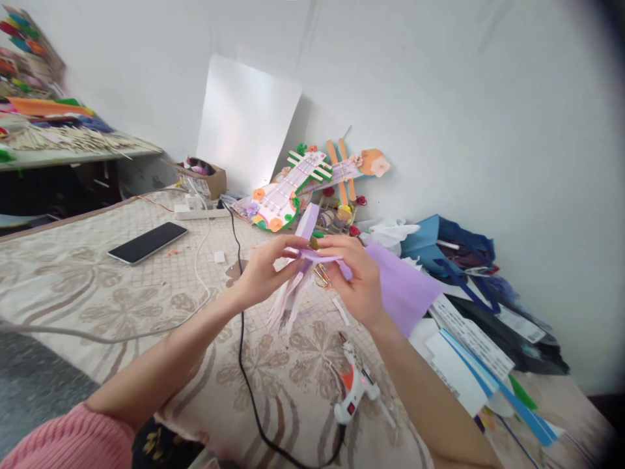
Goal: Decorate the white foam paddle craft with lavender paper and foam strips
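My left hand (pixel 261 273) is closed, thumb and fingers pinching a lavender paper craft piece (pixel 307 221). Its upper end is a flat lavender strip standing up above my fingers, while pale, ragged layers hang down below. On the other side, my right hand (pixel 359 277) grips a folded lavender flap (pixel 322 256) of the same piece, its fingertips close to those of my left hand. Behind the right hand lies a lavender sheet (pixel 407 286) of paper or felt. A white glue gun (pixel 356 394) with an orange trigger rests on the tablecloth below my hands.
The glue gun's black cord (pixel 244 365) curves across the cloth. A phone (pixel 148 243) and a power strip (pixel 200 212) lie left. Decorated paper instruments (pixel 286 192) lean at the back by a white board (pixel 249 117). Bags (pixel 444 244) and paper strips (pixel 473 332) crowd the right.
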Available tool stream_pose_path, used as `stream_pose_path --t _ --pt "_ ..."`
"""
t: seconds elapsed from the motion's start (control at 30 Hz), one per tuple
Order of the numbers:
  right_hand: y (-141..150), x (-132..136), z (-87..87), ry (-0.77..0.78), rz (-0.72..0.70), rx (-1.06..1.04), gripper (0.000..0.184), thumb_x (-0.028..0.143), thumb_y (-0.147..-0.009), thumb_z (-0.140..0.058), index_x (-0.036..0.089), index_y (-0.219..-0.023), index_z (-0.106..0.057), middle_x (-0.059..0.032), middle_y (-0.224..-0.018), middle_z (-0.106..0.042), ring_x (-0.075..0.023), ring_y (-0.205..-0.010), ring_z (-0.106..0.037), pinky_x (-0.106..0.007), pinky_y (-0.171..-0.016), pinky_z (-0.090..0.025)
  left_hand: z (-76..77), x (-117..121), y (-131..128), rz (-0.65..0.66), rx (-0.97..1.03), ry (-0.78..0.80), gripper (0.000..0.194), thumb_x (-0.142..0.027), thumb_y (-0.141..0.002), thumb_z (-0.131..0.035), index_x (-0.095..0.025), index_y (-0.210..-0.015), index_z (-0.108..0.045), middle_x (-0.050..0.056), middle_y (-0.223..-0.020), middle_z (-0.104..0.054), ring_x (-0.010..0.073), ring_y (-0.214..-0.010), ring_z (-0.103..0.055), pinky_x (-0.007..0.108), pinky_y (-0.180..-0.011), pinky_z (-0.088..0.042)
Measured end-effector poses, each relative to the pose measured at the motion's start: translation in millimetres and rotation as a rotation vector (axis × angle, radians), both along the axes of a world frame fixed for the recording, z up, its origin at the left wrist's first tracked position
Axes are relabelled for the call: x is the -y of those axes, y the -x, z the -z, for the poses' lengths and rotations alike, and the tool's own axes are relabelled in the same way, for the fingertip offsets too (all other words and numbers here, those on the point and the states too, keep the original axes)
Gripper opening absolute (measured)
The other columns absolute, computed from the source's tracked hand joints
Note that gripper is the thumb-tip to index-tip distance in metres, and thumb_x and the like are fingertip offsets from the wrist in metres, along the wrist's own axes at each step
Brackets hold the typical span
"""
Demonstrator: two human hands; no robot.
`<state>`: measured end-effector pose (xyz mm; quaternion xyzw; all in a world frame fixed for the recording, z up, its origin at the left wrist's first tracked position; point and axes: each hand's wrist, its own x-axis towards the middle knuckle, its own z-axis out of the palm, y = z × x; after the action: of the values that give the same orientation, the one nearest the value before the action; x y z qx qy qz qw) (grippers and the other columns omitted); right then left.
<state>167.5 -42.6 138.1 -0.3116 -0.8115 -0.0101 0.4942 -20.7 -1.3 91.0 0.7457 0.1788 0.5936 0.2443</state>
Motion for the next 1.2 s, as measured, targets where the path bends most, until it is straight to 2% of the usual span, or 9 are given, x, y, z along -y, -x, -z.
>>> stream_pose_path --t 0.17,0.3,0.4,0.57,0.67,0.77,0.9,1.2 --pt "-8 3 5.5 -0.016 -0.016 0.080 0.027 0.015 -0.095 -0.048 0.030 -0.106 -0.068 -0.0063 -0.124 -0.065 -0.0246 -0.118 -0.060 -0.048 -0.095 -0.052 -0.9 1 3 -0.014 -0.026 -0.020 0.029 -0.011 -0.088 -0.058 -0.020 -0.116 -0.061 0.009 -0.113 -0.069 0.0176 -0.105 -0.067 0.034 -0.089 -0.061" --pt "-7 3 9.0 0.131 -0.020 -0.096 0.024 0.022 -0.098 -0.046 0.027 -0.112 -0.065 -0.0074 -0.120 -0.067 -0.0229 -0.116 -0.061 -0.045 -0.099 -0.051 -2.9 2 4 -0.032 -0.050 -0.031 0.029 -0.010 -0.089 -0.055 -0.020 -0.115 -0.061 0.008 -0.112 -0.070 0.0161 -0.104 -0.067 0.032 -0.090 -0.060" --pt "-5 -2 11.7 0.270 -0.026 -0.199 0.021 0.030 -0.099 -0.049 0.025 -0.114 -0.064 -0.0075 -0.114 -0.068 -0.0212 -0.111 -0.063 -0.040 -0.096 -0.052 -3.3 2 4 -0.023 -0.037 -0.016 0.027 -0.011 -0.090 -0.055 -0.020 -0.115 -0.061 0.008 -0.112 -0.070 0.0157 -0.104 -0.067 0.031 -0.089 -0.060" --pt "-5 -7 18.1 0.380 -0.015 -0.236 0.024 0.036 -0.097 -0.052 0.023 -0.115 -0.062 -0.0083 -0.116 -0.068 -0.0210 -0.108 -0.064 -0.038 -0.093 -0.052 2.2 -2 5 0.027 0.046 0.092 0.025 -0.017 -0.088 -0.064 -0.022 -0.112 -0.063 0.008 -0.111 -0.068 0.0184 -0.105 -0.067 0.033 -0.089 -0.059" --pt "-4 -8 21.7 0.416 0.001 -0.220 0.026 0.037 -0.097 -0.051 0.023 -0.117 -0.061 -0.0089 -0.118 -0.066 -0.0200 -0.101 -0.064 -0.035 -0.085 -0.055 5.1 -5 8 0.070 0.104 0.150 0.025 -0.023 -0.085 -0.070 -0.024 -0.110 -0.065 0.007 -0.108 -0.067 0.0185 -0.104 -0.066 0.033 -0.091 -0.058" --pt "-2 -9 24.4 0.408 -0.012 -0.209 0.025 0.038 -0.096 -0.051 0.024 -0.114 -0.062 -0.0086 -0.120 -0.064 -0.0198 -0.104 -0.063 -0.032 -0.081 -0.056 3.8 -6 11 0.092 0.110 0.185 0.029 -0.028 -0.082 -0.075 -0.024 -0.110 -0.066 0.007 -0.107 -0.067 0.0191 -0.102 -0.065 0.034 -0.091 -0.057" --pt "-1 -12 26.8 0.355 -0.047 -0.218 0.021 0.036 -0.096 -0.052 0.024 -0.111 -0.062 -0.0080 -0.118 -0.063 -0.0193 -0.112 -0.061 -0.032 -0.087 -0.056 -0.9 -4 13 0.093 0.089 0.197 0.035 -0.032 -0.079 -0.079 -0.023 -0.110 -0.065 0.007 -0.108 -0.067 0.0204 -0.103 -0.065 0.034 -0.088 -0.058" --pt "0 -14 29.8 0.350 -0.074 -0.176 0.016 0.027 -0.096 -0.053 0.024 -0.107 -0.063 -0.0090 -0.120 -0.062 -0.0201 -0.118 -0.060 -0.035 -0.090 -0.056 -4.8 0 13 0.081 0.038 0.186 0.037 -0.030 -0.078 -0.079 -0.024 -0.111 -0.064 0.007 -0.110 -0.066 0.0205 -0.103 -0.065 0.035 -0.091 -0.057"
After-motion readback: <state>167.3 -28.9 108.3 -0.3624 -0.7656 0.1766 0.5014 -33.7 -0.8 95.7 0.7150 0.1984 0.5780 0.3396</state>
